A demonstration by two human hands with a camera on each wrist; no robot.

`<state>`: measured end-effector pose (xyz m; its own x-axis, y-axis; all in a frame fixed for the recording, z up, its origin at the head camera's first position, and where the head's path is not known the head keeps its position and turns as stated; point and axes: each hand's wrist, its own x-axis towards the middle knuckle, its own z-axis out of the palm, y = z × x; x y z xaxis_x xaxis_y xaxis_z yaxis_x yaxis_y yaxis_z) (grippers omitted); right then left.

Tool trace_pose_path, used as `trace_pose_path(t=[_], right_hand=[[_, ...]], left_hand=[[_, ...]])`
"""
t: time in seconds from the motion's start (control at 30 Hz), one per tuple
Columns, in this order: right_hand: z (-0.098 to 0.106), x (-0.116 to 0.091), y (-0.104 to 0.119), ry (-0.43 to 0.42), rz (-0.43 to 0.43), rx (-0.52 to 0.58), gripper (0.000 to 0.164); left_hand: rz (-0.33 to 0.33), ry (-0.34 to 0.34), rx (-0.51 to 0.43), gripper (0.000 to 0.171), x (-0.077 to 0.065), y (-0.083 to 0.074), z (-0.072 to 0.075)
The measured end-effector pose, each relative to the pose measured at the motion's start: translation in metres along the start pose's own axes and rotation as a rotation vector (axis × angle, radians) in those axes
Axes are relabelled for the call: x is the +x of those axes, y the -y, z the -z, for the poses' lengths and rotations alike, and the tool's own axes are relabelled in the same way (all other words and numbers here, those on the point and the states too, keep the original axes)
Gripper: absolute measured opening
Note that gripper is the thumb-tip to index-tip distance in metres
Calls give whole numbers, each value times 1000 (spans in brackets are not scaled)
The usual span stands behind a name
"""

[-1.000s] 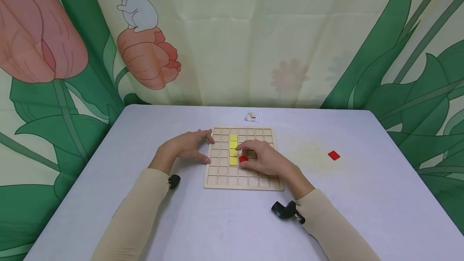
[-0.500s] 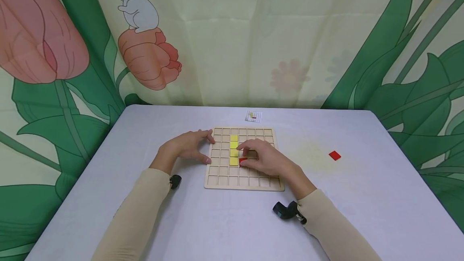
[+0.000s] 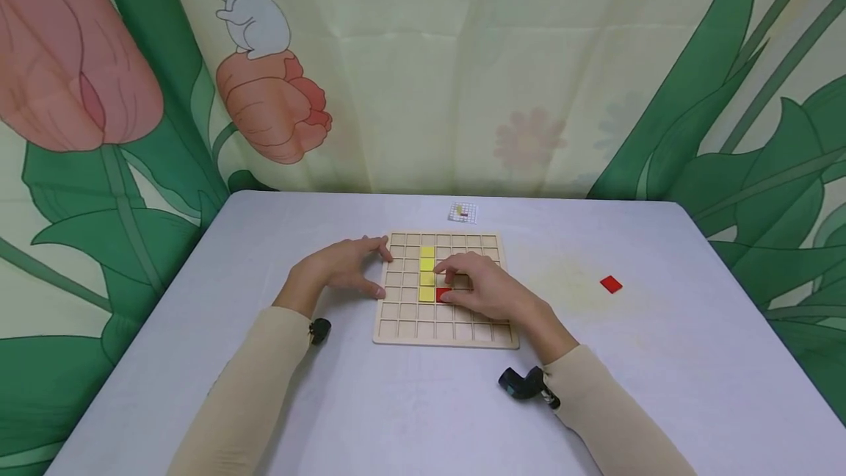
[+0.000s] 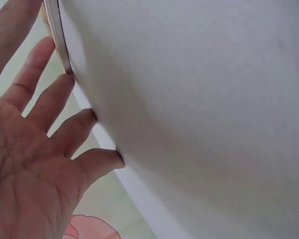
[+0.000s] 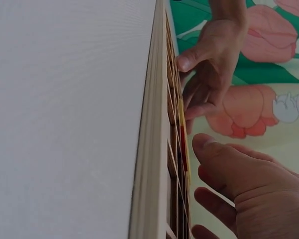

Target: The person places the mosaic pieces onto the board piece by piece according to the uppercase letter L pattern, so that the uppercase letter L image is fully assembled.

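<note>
A wooden grid board (image 3: 403, 330) lies on the table with a column of several yellow square tiles (image 3: 427, 264) in its cells. Right of the lowest yellow tile sits a red square tile (image 3: 441, 294) in its own cell. My right hand (image 3: 485, 286) is over the board, the thumb close by the red tile and partly overlapping it. In the right wrist view that thumb is apart from the tile, and nothing shows between the fingers. My left hand (image 3: 340, 264) touches the board's left edge with thumb and fingertips, its fingers spread in the left wrist view.
Another red tile (image 3: 611, 284) lies on the white cloth to the right of the board. Behind the board is a small card (image 3: 463, 212) printed with a coloured grid. A patterned curtain (image 3: 410, 94) hangs beyond the table's far edge.
The red tile has gone from tilted near the right fingers to flat in its cell, and the right thumb has eased off it slightly. The left hand keeps its place.
</note>
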<state>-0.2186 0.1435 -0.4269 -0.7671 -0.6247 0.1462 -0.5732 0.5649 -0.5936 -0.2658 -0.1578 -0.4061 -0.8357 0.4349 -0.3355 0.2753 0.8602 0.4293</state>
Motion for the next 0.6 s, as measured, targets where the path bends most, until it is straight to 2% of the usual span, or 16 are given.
trace_pose_path(t=[0.2,0.4,0.6], right_hand=[[8,-7,1,1,-41,14,39],[16,-20,-6,-37,-43,-9,36],[23,-31,-11,-58,-42,0,35]], left_hand=[[13,-5,15,64,-1,2,1],[-6,0,-2,64,0,0,1],[3,0,4,65,0,0,0]])
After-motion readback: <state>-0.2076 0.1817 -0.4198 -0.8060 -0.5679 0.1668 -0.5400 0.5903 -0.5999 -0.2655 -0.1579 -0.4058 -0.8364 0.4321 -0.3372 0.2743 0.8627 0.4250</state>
